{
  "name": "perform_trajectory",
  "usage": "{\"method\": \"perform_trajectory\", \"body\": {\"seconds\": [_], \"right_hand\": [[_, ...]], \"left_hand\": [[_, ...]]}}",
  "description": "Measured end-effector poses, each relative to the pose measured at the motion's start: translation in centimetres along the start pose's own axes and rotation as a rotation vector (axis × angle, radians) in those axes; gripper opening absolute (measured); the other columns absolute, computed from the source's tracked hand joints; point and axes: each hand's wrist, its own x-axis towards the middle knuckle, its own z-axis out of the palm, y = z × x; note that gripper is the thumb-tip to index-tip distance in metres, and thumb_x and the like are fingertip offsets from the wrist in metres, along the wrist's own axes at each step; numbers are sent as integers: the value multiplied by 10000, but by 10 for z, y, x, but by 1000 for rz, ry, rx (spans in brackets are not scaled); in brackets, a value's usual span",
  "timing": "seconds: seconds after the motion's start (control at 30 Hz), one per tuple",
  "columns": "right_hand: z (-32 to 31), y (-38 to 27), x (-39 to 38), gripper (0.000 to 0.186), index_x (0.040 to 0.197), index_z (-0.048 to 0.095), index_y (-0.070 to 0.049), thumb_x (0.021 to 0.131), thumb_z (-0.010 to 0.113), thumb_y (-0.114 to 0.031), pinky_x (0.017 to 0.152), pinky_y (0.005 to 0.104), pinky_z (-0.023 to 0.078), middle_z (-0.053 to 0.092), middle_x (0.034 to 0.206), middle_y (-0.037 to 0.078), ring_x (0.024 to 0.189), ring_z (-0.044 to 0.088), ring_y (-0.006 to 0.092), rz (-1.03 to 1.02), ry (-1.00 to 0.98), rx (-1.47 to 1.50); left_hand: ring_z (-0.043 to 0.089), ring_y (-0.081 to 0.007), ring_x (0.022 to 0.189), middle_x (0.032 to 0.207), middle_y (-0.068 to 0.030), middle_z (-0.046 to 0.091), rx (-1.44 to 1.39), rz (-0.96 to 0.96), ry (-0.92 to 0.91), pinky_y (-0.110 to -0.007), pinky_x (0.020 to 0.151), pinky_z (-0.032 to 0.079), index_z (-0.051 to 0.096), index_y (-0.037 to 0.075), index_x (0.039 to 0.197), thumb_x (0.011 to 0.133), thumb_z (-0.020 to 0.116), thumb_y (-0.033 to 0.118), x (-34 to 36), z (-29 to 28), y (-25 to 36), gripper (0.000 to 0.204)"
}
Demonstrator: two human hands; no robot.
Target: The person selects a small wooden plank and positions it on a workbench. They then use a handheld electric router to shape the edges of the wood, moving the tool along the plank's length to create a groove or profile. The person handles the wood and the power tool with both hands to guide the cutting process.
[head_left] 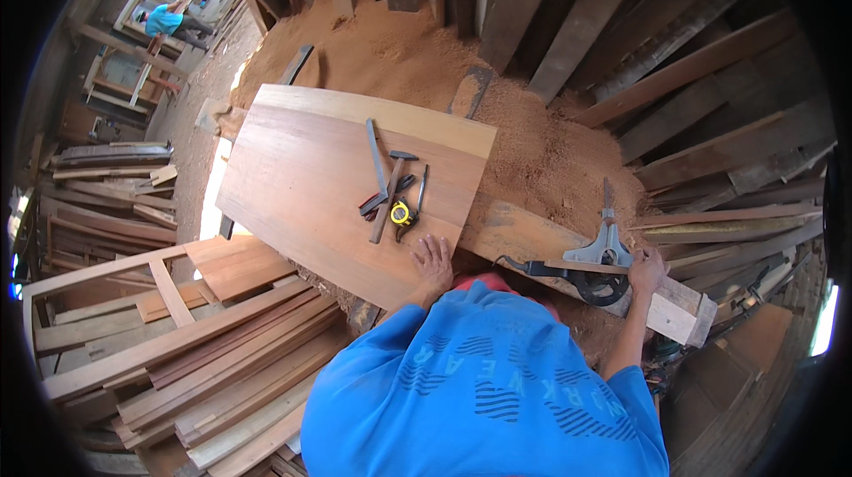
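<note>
My left hand [432, 261] lies open on a wide wooden panel [311, 202], fingers spread near its lower right corner. Just above it are a yellow tape measure [400, 212], a hammer [382, 209], a metal-edged square [374, 153] and a slim dark tool [424, 184]. My right hand [648, 266] is closed at the right end of a grey-and-black tool [595, 253] resting on a long plank [506, 228]; exactly what its fingers grip is unclear.
Sawdust [373, 42] heaps behind the panel, with upright planks [568, 15] beyond. Stacked boards and a frame [105, 356] fill the lower left; more timber [728, 220] leans at the right. Another person [164, 22] in a turquoise shirt works at the far upper left.
</note>
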Motion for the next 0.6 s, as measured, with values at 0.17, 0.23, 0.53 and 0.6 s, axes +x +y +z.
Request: {"method": "perform_trajectory", "body": {"seconds": [0.17, 0.23, 0.53, 0.6], "right_hand": [[8, -4, 3, 308, 1058, 689, -50, 875, 588, -278, 1031, 451, 382, 682, 1107, 185, 1109, 587, 329, 0, 25, 48], [23, 23, -4, 326, 1078, 656, -40, 869, 606, -285, 1050, 482, 372, 603, 1255, 193, 1215, 519, 351, 1, 137, 56], [-5, -34, -47, 430, 1197, 619, -33, 838, 680, -261, 1114, 531, 280, 356, 1468, 232, 1324, 360, 430, 353, 366, 194], [-6, -39, -61, 429, 1206, 620, -41, 845, 675, -266, 1108, 533, 291, 354, 1475, 229, 1327, 361, 430, 425, 420, 245]], "left_hand": [[263, -585, 1375, 1513, -366, 254, 295, -16, 97, -713, 1071, 237, 232, 18, 1522, 890, 548, 342, 24, 15, -1, 777], [332, -576, 1346, 1464, -394, 328, 238, 75, -306, -648, 1082, 297, 268, -11, 1497, 872, 560, 335, 40, -47, 24, 772], [429, -442, 1323, 1409, -316, 452, -417, 857, -181, -493, 1120, 327, 419, -30, 1404, 909, 596, 328, 161, -172, 120, 636], [394, -443, 1347, 1425, -316, 432, -514, 1056, -90, -504, 1141, 291, 398, -48, 1412, 928, 590, 300, 166, -202, 176, 627]]}}
